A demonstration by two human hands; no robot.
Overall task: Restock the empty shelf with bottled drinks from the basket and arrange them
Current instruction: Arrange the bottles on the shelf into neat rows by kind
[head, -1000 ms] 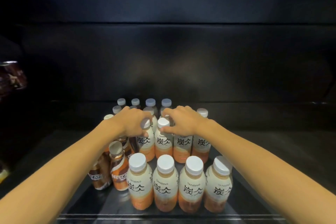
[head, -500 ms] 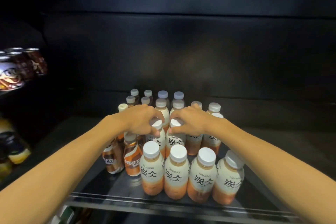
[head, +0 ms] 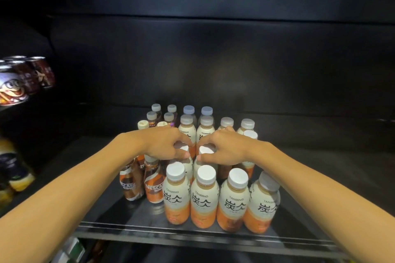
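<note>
Two white-capped milk-tea bottles stood side by side in the second row of the dark shelf [head: 111, 215], just behind the front row of four bottles [head: 220, 198]. The left hand [head: 165, 145] curled its fingers and thumb round the cap of the left bottle [head: 181, 149]; the right hand [head: 224, 147] pinched the cap of the right bottle [head: 206, 150] the same way. More tea bottles ran back toward 12 o'clock, with smaller dark bottles [head: 156, 113] at 11 o'clock. Two coffee bottles [head: 152, 183] stood touching the block at 9 o'clock. The front lip [head: 192, 235] lay close before the front row. Bare shelf opened toward 3 o'clock. Cans [head: 32, 74] sat far off at 9 o'clock.
</note>
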